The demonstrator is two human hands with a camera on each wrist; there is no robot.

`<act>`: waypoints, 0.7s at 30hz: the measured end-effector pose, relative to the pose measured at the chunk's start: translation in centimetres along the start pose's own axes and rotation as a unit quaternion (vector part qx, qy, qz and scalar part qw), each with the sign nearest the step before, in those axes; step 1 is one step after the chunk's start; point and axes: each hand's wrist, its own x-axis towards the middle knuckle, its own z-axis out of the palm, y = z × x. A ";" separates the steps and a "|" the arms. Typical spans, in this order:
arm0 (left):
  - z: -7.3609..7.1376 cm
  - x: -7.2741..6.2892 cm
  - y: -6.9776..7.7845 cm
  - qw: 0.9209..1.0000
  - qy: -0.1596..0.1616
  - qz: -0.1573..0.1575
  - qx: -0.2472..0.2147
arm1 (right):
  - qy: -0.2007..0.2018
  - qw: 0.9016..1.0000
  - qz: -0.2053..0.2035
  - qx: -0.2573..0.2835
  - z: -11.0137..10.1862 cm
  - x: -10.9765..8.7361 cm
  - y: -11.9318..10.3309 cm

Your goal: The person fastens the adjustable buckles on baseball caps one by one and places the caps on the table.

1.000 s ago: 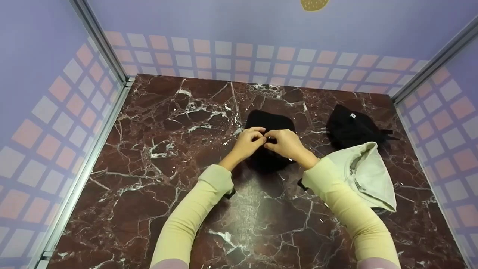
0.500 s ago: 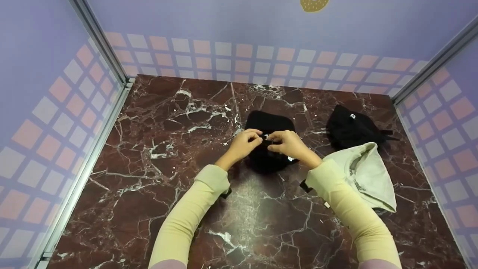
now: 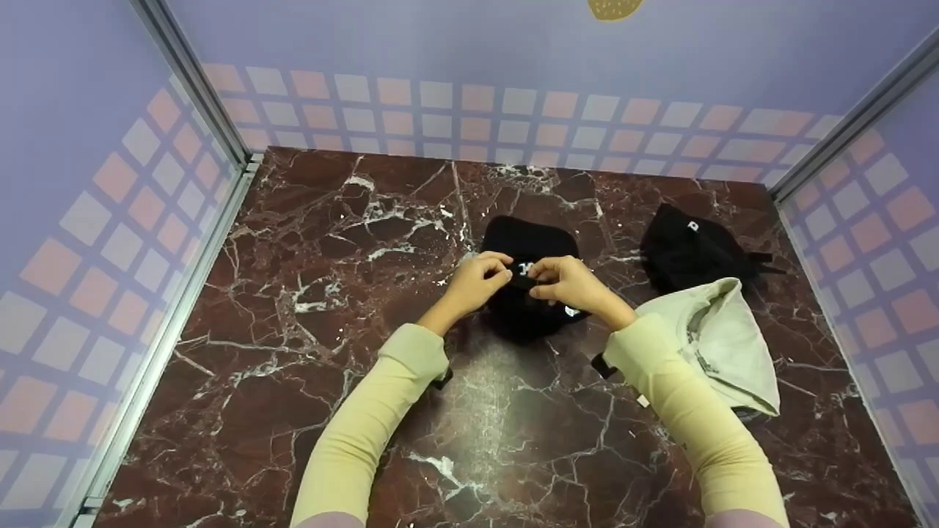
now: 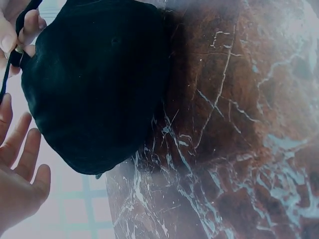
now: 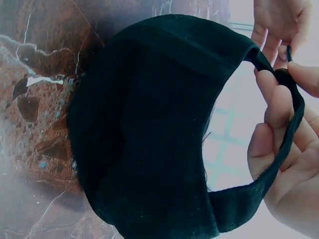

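Observation:
A black baseball cap [image 3: 528, 238] rests on the marble-patterned surface, brim toward the far wall. My left hand [image 3: 475, 284] and right hand [image 3: 571, 284] hold its back strap from either side, a small gap between them. In the right wrist view, thumb and fingers of the right hand [image 5: 299, 149] pinch the strap [image 5: 283, 149] by its dark fastener, with the cap's opening beside it. In the left wrist view, the left hand [image 4: 7, 37] pinches the strap at the image edge, beside the dark crown [image 4: 99, 89]. White lettering shows between the hands in the head view.
To the right lies another black cap [image 3: 689, 249] with a small white mark. A pale cream cap [image 3: 733, 345] lies in front of it, close to my right forearm. Lilac walls with pink and white squares [image 3: 438, 95] enclose the surface on the sides and back.
My hands have drawn slightly apart along the strap, the right hand moving a little to the right. White lettering between them has come into sight. The other caps stay put.

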 end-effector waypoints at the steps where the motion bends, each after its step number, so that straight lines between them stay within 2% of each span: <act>1: -0.1 0.0 -0.1 1.000 0.004 0.000 0.001 | -0.001 1.000 -0.001 0.002 -0.1 0.0 0.1; 4: -0.3 -0.1 -0.3 1.000 0.016 -0.005 -0.008 | -0.006 1.000 -0.003 0.012 -0.2 -0.2 0.4; 11: -1.0 -0.2 -0.3 0.999 0.024 -0.011 -0.033 | -0.022 0.999 0.000 0.034 -0.7 -1.2 -1.4; 17: -1.8 -0.2 -0.1 0.998 0.037 -0.019 -0.053 | -0.030 0.996 0.008 0.089 -0.6 -0.4 1.6; 21: -2.1 -0.1 1.1 0.995 0.035 -0.018 -0.087 | -0.044 0.992 0.011 0.116 -0.7 -0.4 1.9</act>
